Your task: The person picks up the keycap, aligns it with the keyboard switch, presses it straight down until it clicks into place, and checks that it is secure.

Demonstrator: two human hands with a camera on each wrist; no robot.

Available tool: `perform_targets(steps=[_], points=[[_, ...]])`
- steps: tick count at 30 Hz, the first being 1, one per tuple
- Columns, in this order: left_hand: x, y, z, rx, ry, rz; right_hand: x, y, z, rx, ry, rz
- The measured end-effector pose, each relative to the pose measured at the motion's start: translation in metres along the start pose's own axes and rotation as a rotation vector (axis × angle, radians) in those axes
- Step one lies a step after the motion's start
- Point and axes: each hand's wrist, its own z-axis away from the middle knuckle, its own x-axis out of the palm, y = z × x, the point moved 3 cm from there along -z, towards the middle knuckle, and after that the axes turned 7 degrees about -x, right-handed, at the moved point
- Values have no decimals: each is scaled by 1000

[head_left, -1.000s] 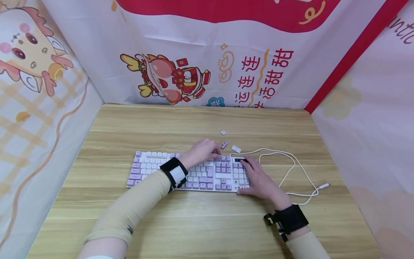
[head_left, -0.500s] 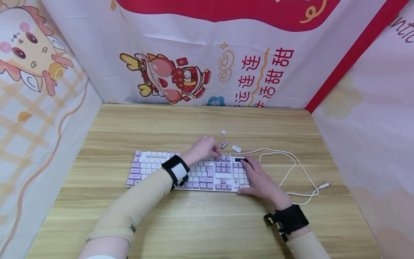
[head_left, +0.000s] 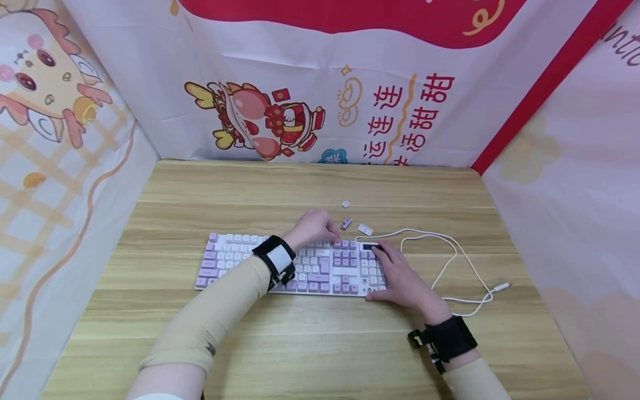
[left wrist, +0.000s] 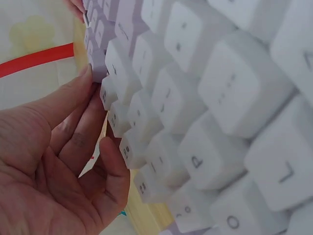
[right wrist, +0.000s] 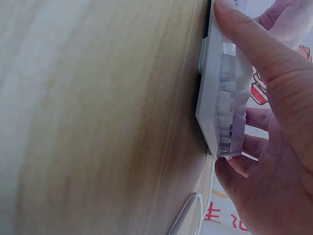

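Note:
A white-and-purple keyboard (head_left: 345, 271) lies flat on the wooden table. Above its top row is my left hand (head_left: 315, 226), and in the left wrist view the thumb and fingers pinch a purple keycap (left wrist: 99, 63) at the row's edge. Whether that keycap is seated or lifted is hidden. My right hand (head_left: 400, 280) grips the right end, thumb at the near edge, fingers over the number pad and far edge. Behind the keyboard are a loose purple keycap (head_left: 346, 223), a longer white one (head_left: 365, 229) and a small white one (head_left: 345, 204).
A white cable (head_left: 465, 254) runs from behind the keyboard and loops to the right, ending in a plug (head_left: 501, 287). Printed cloth (head_left: 280, 50) hangs behind and at both sides of the table (head_left: 320, 344).
My left hand and wrist have shifted slightly right and away from me along the top row. The right hand keeps its grip in the same place. The loose keycaps have not moved.

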Motion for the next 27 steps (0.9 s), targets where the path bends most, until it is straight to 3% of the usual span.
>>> perform_targets(steps=[9, 18, 27], points=[[0, -3, -3, 6, -42, 16, 0, 0, -1, -2, 14, -6], [6, 7, -3, 16, -99, -196, 0, 0, -1, 10, 9, -17], [7, 7, -4, 34, -94, -216, 0, -1, -1, -7, 20, 3]])
